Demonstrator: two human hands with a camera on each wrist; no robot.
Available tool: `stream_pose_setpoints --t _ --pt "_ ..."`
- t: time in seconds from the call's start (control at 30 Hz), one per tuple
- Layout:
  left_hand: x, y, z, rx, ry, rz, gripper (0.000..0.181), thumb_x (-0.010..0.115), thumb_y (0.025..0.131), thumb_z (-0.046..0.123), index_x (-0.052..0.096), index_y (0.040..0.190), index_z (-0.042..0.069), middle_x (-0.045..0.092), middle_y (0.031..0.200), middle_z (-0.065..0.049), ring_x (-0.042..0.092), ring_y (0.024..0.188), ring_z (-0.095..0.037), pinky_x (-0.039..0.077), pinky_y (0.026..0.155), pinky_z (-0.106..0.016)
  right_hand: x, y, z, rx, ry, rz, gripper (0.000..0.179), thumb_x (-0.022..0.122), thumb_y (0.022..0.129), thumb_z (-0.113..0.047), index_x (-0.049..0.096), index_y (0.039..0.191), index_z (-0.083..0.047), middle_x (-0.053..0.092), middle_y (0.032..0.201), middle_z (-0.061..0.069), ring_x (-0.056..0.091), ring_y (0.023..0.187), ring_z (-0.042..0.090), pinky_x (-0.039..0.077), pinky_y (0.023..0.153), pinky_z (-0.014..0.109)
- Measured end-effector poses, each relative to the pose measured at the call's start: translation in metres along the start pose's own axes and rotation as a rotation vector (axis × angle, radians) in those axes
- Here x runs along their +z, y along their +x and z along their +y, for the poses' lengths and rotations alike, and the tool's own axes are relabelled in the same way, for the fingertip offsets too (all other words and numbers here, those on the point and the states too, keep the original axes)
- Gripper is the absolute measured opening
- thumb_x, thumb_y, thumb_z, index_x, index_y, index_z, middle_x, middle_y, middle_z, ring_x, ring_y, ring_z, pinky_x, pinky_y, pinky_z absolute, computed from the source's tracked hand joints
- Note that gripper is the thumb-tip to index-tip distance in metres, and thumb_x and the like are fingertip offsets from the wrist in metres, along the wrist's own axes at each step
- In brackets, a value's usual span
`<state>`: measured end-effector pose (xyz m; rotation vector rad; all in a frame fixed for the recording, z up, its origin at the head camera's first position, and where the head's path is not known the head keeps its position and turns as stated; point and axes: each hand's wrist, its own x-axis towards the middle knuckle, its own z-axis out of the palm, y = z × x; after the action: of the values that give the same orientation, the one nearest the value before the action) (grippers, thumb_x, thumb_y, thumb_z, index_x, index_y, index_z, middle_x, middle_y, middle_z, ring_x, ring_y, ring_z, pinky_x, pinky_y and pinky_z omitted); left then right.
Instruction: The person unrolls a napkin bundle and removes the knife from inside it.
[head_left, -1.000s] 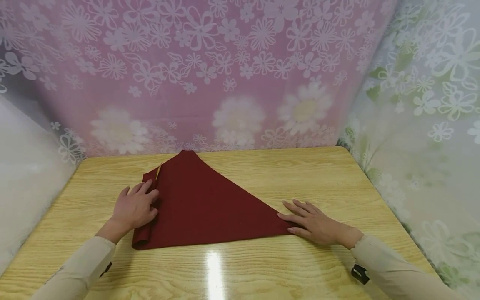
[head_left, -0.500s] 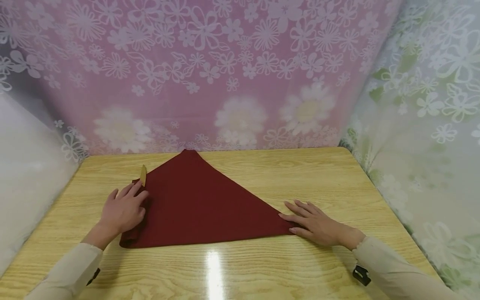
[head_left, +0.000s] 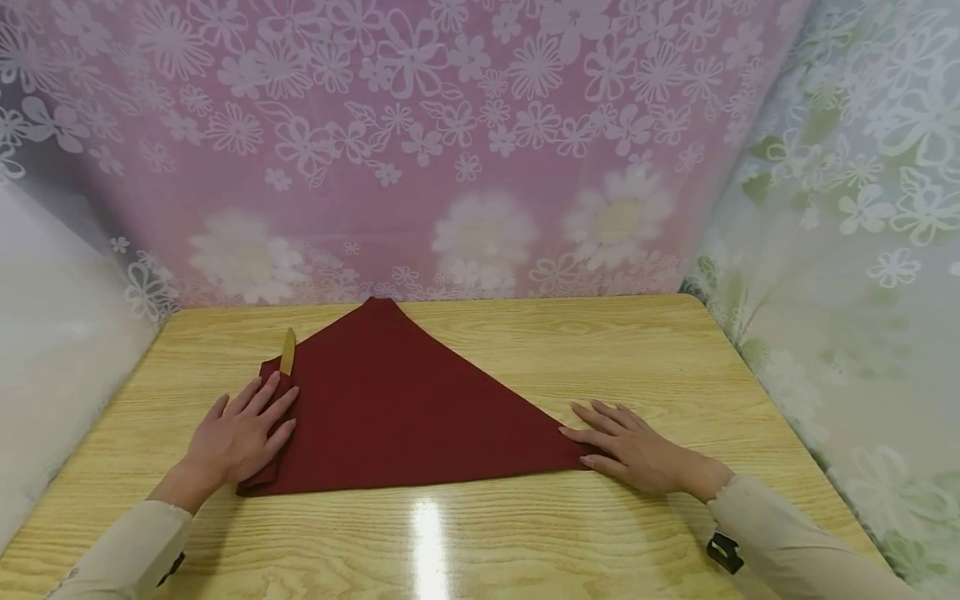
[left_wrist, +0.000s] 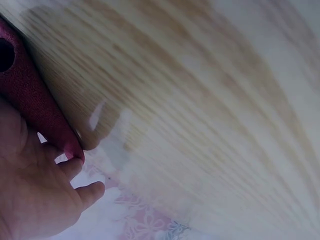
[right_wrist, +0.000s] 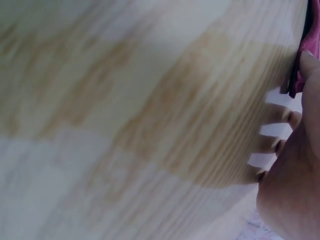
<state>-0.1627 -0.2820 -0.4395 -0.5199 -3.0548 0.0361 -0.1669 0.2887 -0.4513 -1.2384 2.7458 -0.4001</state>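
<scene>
Cloth (head_left: 408, 408), dark red, roughly triangular: we count one, lying on the yellow wood-grain table (head_left: 525, 533), left edge folded over.
Left hand (head_left: 234, 442): one, fingers spread, resting on that fold.
Right hand (head_left: 639, 454): one, fingers spread, resting on the cloth's right corner.
Slim yellow pointed strip (head_left: 287, 352): one, beyond the left fingertips.
Wrist views: left alone shows us the cloth's round, dark opening; right, fingers mirrored in the table's gloss.

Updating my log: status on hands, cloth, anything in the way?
Left hand on folded left side of cloth. Right hand on its right corner. Cloth spread on table. Yellow strip by left hand, possibly in the way.
</scene>
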Motion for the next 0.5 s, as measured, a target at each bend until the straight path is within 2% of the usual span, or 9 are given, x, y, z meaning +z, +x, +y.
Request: stream_pose_setpoints --t 0.23,0.5 --pt "-0.0001 0.0003 0.0012 -0.009 0.0 -0.03 0.056 0.043 0.101 0.039 0.039 0.147 0.007 0.026 0.151 -0.023 0.025 0.136 -0.043 0.024 0.102 -0.064 0.0014 -0.0001 0.0018 -0.016 -0.004 0.019 0.046 0.048 0.101 -0.031 0.044 0.145 -0.02 0.027 0.153 0.016 0.023 0.137 0.043 0.018 0.103 0.065" --pt "0.0028 -0.0014 0.0016 -0.005 0.003 -0.01 0.056 0.044 0.1 0.038 0.04 0.146 0.005 0.026 0.151 -0.023 0.025 0.135 -0.044 0.025 0.102 -0.064 0.0005 -0.0002 0.0011 -0.007 0.006 0.0 0.046 0.047 0.101 -0.031 0.044 0.146 -0.02 0.025 0.154 0.016 0.021 0.138 0.042 0.016 0.104 0.065"
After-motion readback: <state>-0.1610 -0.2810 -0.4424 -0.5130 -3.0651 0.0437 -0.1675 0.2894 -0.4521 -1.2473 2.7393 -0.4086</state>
